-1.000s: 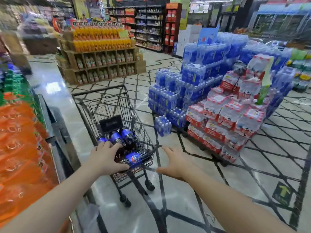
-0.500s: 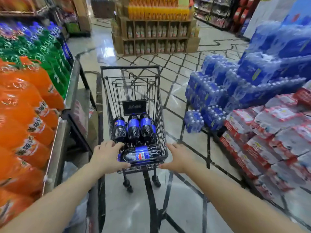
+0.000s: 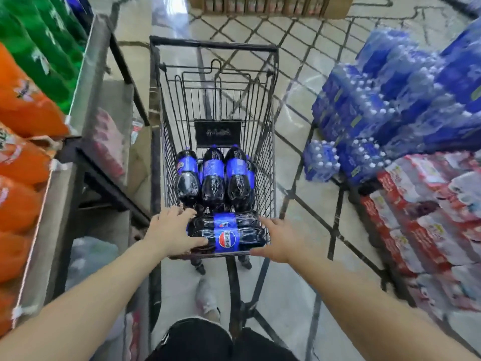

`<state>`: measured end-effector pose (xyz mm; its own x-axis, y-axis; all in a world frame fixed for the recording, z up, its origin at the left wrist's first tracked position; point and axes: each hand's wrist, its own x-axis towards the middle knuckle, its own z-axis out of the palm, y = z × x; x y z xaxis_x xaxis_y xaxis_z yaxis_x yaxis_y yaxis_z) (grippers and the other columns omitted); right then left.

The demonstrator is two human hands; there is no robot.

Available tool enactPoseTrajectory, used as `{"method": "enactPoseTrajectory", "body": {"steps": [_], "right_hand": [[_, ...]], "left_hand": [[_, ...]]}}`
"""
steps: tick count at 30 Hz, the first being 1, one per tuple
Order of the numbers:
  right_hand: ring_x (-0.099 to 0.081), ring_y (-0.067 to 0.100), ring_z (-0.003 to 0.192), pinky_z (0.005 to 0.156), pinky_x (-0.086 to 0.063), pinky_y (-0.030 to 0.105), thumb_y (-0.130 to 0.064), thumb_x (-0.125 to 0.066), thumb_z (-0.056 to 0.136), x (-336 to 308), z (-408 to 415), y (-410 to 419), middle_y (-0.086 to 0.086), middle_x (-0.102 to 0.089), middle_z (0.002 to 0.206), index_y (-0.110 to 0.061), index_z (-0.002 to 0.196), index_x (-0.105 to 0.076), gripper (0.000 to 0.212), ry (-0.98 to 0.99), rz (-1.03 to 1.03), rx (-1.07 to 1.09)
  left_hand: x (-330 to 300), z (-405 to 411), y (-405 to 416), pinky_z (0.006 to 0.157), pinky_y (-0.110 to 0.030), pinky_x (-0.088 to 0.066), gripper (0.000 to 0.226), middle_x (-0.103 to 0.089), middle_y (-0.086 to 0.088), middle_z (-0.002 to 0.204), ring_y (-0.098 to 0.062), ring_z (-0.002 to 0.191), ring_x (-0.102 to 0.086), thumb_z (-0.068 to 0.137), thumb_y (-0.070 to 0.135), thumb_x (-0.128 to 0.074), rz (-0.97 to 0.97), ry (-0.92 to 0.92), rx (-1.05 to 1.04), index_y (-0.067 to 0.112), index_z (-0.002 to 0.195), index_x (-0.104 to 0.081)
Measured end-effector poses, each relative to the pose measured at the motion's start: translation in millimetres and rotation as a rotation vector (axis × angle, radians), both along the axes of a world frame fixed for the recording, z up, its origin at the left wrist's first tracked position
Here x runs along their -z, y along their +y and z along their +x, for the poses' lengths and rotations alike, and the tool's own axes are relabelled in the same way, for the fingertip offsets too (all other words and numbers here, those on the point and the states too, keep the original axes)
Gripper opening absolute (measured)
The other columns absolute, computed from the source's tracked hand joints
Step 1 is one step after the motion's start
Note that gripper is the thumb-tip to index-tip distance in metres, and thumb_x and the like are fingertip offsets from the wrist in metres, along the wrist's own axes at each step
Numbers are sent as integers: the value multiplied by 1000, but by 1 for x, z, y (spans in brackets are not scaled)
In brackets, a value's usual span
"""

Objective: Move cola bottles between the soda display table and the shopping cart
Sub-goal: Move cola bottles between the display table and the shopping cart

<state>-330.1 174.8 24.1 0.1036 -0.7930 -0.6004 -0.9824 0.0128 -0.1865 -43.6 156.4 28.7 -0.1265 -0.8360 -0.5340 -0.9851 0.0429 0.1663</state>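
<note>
Head view looks down into a black wire shopping cart (image 3: 156, 105) standing in a store aisle. Three cola bottles (image 3: 214, 175) lie side by side along its bottom, caps pointing away, with part of a fourth showing at their right; two more bottles (image 3: 226, 231) lie crosswise at the near end. The left hand (image 3: 170, 230) rests fingers spread over the left end of the crosswise pair, thumb on the nearest bottle. The right hand (image 3: 277, 239) is open, fingers loosely extended, at the right end of the same pair by the cart's rim. Close on the left stands the soda display counter (image 3: 87, 74), loaded with orange bottles (image 3: 18, 157) and green bottles (image 3: 39, 40). On the right, shrink-wrapped water packs (image 3: 385, 118) and red-labelled packs (image 3: 429, 220) are stacked on the floor, narrowing the aisle.
</note>
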Motion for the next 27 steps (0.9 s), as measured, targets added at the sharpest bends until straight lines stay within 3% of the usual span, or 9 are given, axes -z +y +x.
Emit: {"method": "enactPoseTrajectory", "body": {"steps": [6, 13, 20, 27], "right_hand": [[-31, 29, 149, 120, -32, 42, -72, -69, 81, 44, 9, -52, 7, -33, 164, -30, 164, -18, 106, -4, 108, 7], [-29, 28, 150, 118, -36, 45, -71, -70, 80, 112, 17, -99, 6, -33, 164, -31, 162, -21, 104, -2, 208, -51], [-25, 27, 152, 122, -32, 44, -73, -75, 73, 186, 24, -118, 5, -28, 167, -34, 162, -19, 112, 19, 318, -167], [-22, 25, 153, 118, -31, 41, -75, -74, 73, 224, 13, -123, 4, -23, 167, -36, 163, -16, 113, 11, 353, -316]], "left_hand": [[55, 3, -59, 117, -44, -37, 95, -48, -10, 146, -32, 143, -38, 80, 84, -62, 118, 9, 27, 33, 156, -39], [120, 4, -81, 116, -42, -37, 90, -45, -7, 151, -32, 144, -39, 84, 80, -62, 244, 44, -114, 33, 157, -38], [175, -15, -67, 112, -43, -40, 76, -43, -14, 144, -37, 139, -43, 86, 59, -77, 316, 217, -638, 23, 147, -49], [217, -39, -56, 113, -45, -42, 86, -37, -14, 150, -36, 133, -51, 82, 59, -82, 270, 249, -1244, 16, 147, -46]]}}
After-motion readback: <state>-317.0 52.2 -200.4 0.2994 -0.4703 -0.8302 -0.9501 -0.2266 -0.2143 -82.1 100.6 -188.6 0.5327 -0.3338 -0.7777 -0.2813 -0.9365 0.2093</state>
